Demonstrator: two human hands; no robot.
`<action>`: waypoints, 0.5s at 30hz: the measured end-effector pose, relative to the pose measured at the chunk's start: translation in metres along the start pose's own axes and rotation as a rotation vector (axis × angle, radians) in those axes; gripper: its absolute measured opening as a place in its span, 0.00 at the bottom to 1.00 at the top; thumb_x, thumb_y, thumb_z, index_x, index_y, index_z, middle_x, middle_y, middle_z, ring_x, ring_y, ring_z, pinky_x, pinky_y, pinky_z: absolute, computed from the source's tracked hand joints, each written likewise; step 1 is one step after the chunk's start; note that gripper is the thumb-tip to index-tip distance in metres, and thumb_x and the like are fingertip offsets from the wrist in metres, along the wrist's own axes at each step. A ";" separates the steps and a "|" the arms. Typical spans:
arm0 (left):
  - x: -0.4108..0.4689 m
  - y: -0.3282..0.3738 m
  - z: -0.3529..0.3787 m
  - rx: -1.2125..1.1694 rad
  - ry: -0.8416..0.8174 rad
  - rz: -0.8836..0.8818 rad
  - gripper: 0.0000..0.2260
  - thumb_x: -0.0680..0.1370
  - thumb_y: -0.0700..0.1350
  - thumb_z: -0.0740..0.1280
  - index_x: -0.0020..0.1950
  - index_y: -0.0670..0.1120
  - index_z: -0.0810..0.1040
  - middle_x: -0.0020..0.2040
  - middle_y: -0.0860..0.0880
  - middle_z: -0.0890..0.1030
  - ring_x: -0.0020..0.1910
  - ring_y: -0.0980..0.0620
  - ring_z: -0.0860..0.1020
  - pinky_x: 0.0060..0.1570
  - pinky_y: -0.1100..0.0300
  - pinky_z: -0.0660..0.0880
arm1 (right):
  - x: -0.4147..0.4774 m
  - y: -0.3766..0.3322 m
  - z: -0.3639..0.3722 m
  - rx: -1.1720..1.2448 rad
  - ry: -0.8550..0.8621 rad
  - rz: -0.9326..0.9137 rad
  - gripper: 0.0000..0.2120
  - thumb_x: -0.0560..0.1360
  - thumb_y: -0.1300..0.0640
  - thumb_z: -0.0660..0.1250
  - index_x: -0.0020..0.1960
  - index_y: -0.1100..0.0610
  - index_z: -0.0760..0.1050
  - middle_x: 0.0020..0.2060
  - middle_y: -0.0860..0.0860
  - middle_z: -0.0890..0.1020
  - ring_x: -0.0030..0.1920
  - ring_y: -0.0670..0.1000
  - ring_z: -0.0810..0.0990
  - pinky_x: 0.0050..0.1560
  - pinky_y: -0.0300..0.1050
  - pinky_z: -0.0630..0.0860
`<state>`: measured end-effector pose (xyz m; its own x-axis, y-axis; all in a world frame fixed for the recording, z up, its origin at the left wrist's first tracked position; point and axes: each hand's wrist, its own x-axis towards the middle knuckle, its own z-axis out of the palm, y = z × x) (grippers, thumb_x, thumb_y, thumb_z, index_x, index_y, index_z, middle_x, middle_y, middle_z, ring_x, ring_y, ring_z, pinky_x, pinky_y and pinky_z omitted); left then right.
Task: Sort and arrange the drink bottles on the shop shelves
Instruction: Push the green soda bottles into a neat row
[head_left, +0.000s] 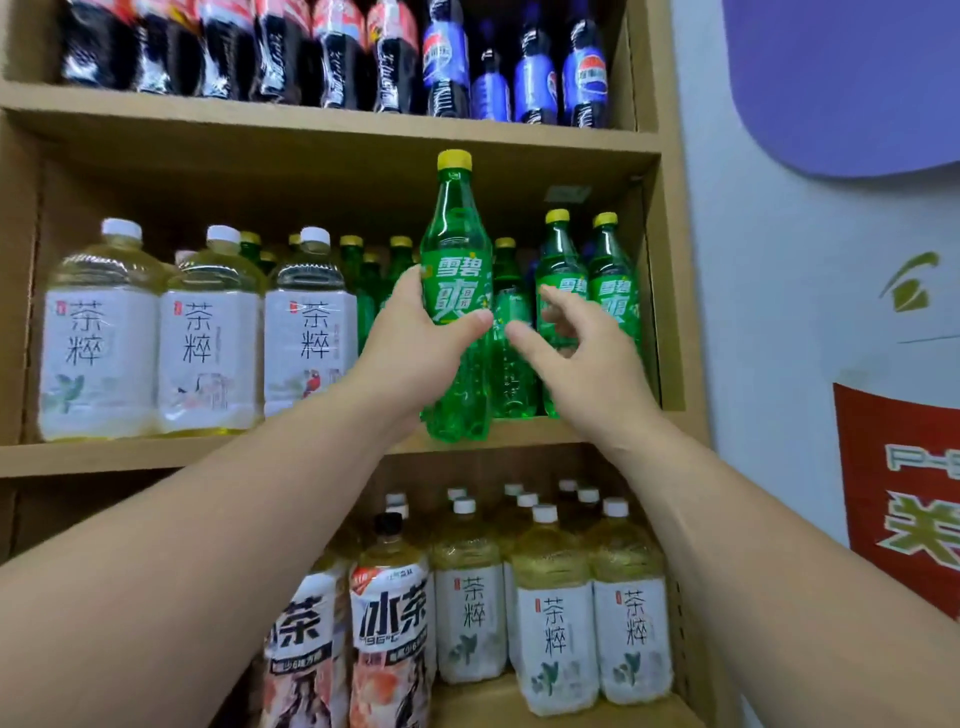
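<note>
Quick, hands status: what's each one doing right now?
Left hand: holding the green soda bottle, fingers wrapped round its middle.
Right hand: open, fingers spread, holding nothing.

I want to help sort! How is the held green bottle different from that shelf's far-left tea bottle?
The green bottle is slim and yellow-capped; the tea bottle is wide and white-capped. The left hand holds the green bottle; the tea bottle stands untouched. Both are upright.

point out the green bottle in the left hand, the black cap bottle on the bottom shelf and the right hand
green bottle (457, 283), head view, on its label
black cap bottle (389, 610), head view, on its label
right hand (579, 364), head view, back of the hand
</note>
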<state>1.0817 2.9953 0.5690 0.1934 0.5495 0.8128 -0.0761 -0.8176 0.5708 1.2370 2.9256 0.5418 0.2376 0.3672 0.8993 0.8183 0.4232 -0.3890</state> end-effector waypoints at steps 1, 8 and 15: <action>0.009 -0.005 -0.001 0.018 0.007 -0.016 0.18 0.78 0.47 0.73 0.66 0.56 0.73 0.55 0.55 0.83 0.55 0.51 0.82 0.58 0.43 0.80 | 0.009 0.014 -0.007 -0.044 0.123 0.029 0.29 0.79 0.42 0.67 0.76 0.52 0.69 0.67 0.50 0.75 0.68 0.50 0.73 0.70 0.49 0.70; 0.041 -0.042 -0.004 0.135 0.073 -0.105 0.28 0.80 0.52 0.71 0.77 0.52 0.63 0.66 0.54 0.75 0.63 0.49 0.75 0.60 0.51 0.73 | 0.043 0.089 -0.032 -0.339 0.076 0.376 0.36 0.79 0.40 0.64 0.80 0.56 0.59 0.72 0.57 0.73 0.70 0.61 0.73 0.67 0.54 0.72; 0.044 -0.057 -0.011 0.386 0.014 -0.160 0.41 0.78 0.57 0.72 0.83 0.47 0.52 0.81 0.45 0.62 0.76 0.43 0.66 0.69 0.46 0.69 | 0.037 0.085 -0.028 -0.283 -0.117 0.380 0.57 0.70 0.34 0.73 0.82 0.46 0.38 0.79 0.55 0.64 0.73 0.60 0.71 0.65 0.53 0.72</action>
<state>1.0840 3.0681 0.5734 0.1597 0.6746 0.7207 0.3261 -0.7252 0.6065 1.3298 2.9516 0.5479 0.5003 0.5492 0.6694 0.7988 0.0054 -0.6015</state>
